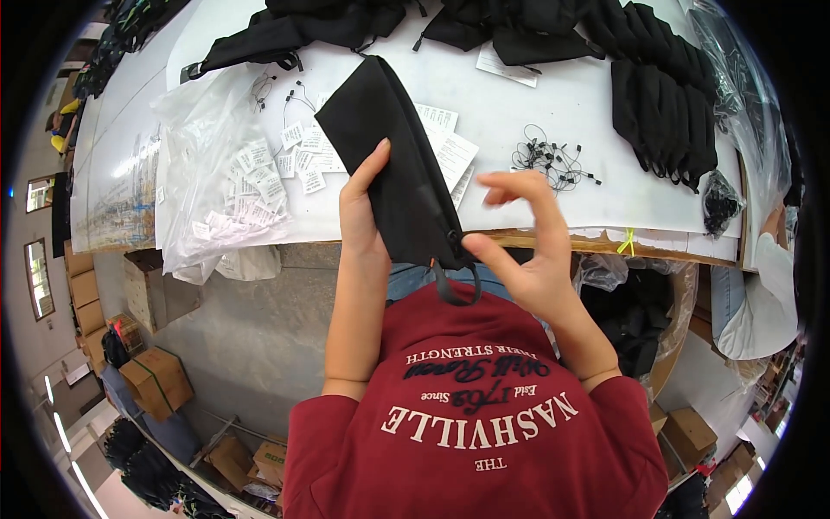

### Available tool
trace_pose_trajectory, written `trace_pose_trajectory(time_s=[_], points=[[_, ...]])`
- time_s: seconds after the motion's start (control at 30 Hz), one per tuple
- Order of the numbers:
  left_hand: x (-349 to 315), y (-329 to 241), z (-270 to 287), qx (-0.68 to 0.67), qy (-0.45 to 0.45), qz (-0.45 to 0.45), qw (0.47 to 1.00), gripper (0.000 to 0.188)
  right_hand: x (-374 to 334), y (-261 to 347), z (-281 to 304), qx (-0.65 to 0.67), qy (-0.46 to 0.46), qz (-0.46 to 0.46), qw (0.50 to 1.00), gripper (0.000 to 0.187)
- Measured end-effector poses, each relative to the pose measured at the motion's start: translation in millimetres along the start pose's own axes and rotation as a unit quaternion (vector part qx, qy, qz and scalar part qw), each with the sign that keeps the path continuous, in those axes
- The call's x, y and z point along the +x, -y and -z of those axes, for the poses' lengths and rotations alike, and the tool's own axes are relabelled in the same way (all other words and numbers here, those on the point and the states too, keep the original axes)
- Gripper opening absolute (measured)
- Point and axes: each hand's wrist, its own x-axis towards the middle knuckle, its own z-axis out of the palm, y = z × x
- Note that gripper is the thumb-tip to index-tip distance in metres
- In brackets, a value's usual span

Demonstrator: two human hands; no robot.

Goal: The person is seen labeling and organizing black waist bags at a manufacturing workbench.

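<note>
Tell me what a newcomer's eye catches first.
Probably the black zippered pouch, held in the left hand near the picture's centre, with the right hand beside its lower end. Next, the tangled black cords on the white table and the black pouches lined up right of them.

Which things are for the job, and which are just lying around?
Probably for the job:
held black zippered pouch
stacked black pouches
white paper tags
looped black cords

Probably just lying about:
green-strapped cardboard box
yellow ribbon
</note>
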Motion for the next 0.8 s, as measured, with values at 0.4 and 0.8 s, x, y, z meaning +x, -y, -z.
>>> trace_pose_trajectory(time_s=[0.4, 0.8], points=[[-4, -3, 2, 0.055, -0.020, -0.062, 0.996, 0.024, -5, 3, 7, -0.184, 0.059, 0.109, 0.975, 0.023], [-7, 0, 2, 0.071, -0.052, -0.090, 0.992, 0.023, -9, -4, -1, -0.227, 0.039, 0.108, 0.967, 0.025]])
